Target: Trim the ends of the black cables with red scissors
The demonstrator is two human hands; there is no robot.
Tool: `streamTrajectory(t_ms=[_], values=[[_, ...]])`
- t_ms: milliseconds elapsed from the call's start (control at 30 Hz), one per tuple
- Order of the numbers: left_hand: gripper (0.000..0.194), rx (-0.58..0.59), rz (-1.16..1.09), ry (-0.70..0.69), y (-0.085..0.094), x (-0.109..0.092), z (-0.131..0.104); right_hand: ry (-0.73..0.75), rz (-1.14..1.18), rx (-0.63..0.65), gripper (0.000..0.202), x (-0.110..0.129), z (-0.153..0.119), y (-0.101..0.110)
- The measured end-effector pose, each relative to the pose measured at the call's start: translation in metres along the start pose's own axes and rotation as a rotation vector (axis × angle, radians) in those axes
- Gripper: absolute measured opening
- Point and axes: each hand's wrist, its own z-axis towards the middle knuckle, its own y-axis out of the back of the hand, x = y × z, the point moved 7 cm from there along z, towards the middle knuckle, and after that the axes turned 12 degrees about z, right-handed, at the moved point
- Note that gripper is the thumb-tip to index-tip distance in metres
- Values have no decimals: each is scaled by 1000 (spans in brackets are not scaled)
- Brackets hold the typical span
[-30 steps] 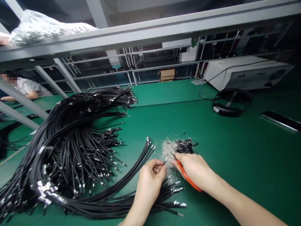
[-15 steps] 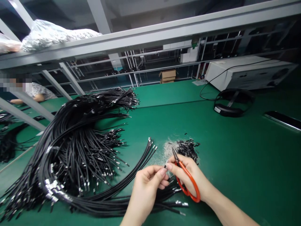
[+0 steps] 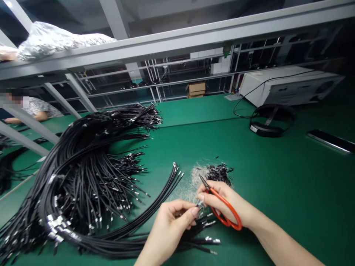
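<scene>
My left hand (image 3: 173,225) pinches the end of a black cable between thumb and forefinger. My right hand (image 3: 226,201) holds red-handled scissors (image 3: 229,212), their dark tips pointing up and left, and its thumb and forefinger meet at the silvery end of that same cable. Just beyond my fingers lie a heap of short black pieces (image 3: 220,173) and a scatter of pale, hair-like threads (image 3: 198,175). Several loose cables (image 3: 163,194) with silvery tips curve up to the left of my hands, and more run under my left hand.
A large bundle of black cables (image 3: 91,147) covers the left of the green table (image 3: 266,177). A headband-like object (image 3: 267,129), a phone-like object (image 3: 330,142) and a white machine (image 3: 288,88) stand right. A person's arm (image 3: 41,115) shows far left.
The view has shifted slightly. My fingertips have moved a little lower, a silvery cable end now shows between them, and the scissors have tilted further to the left.
</scene>
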Motion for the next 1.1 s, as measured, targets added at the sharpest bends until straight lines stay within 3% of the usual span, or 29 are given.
streamTrajectory(t_ms=[167,333,467,567,667,867,967,1100], values=[[19,-319,252,-187,9,-12,-3,-24,87,-274,42,-6,-8,10],[13,-506,546,-417,0,-26,-13,-17,103,-298,39,-16,-10,-7],[14,-676,822,-534,-10,-31,-20,52,-114,-419,33,-18,-8,-8],[14,-698,957,-519,-15,-27,-17,115,-497,-491,25,-12,-11,-8],[15,-685,1017,-503,-18,-23,-14,199,-831,-433,21,-3,-10,-14],[16,-634,905,-427,-13,-23,-11,312,-892,-205,18,11,-6,-9],[16,-640,807,-334,-5,-24,-10,308,-966,-213,15,14,-15,-3],[18,-609,692,-218,2,-20,-5,208,-1288,-223,16,4,-27,-4]])
